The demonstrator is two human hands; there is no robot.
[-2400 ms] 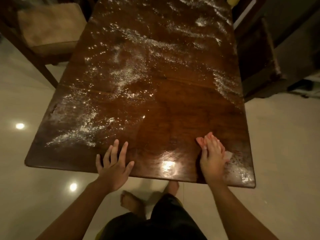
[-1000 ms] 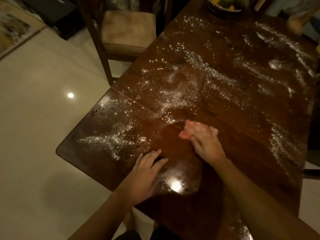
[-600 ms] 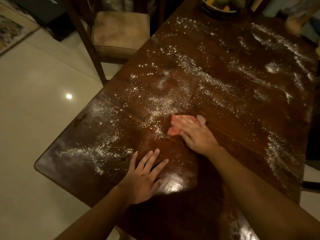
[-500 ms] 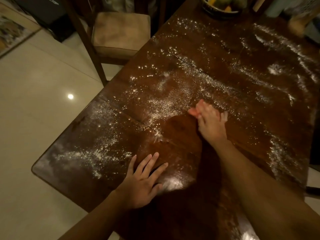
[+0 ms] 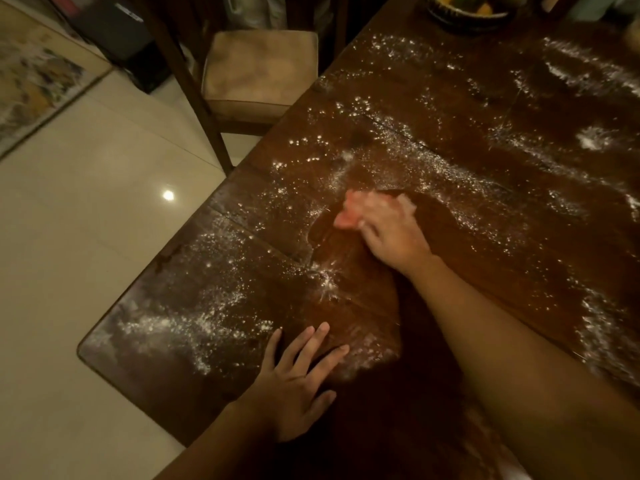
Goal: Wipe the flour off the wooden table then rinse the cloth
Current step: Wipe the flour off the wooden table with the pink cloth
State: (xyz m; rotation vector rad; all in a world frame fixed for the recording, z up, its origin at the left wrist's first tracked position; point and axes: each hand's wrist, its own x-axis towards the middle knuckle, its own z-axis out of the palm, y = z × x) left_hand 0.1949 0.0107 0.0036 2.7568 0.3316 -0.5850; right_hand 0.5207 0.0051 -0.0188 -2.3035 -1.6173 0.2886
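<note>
Wiping: the cloth point(image 5: 346, 214), pink and bunched, lies mid-table under the right hand point(image 5: 391, 237), at the rim of a dark wiped patch. This looks like mid-stroke, with most of the job left.
Right hand: fingers lie fairly straight over the cloth, pressing it down rather than pinching it, though blur hides the tips. A flat hand likely spreads pressure so the cloth drags powder along.
Left hand point(image 5: 298, 379): flat near the table's near edge, fingers spread and straight, holding nothing. It probably braces the person's lean across the top.
Flour point(image 5: 194, 323): white streaks and specks run left of the cloth toward the near corner, and long bands cross the far and right sides.
Table point(image 5: 467, 271): dark wood, bare where wiped.
Bowl point(image 5: 464, 15): at the far edge, partly cut off by the frame. It holds fruit in yellow and green, kinds unclear. It sits just beyond the flour, so wiping there means working around it.
Chair point(image 5: 259, 67): cushioned, at the table's left side.
Rinse: not yet begun, and no sink is in view.
</note>
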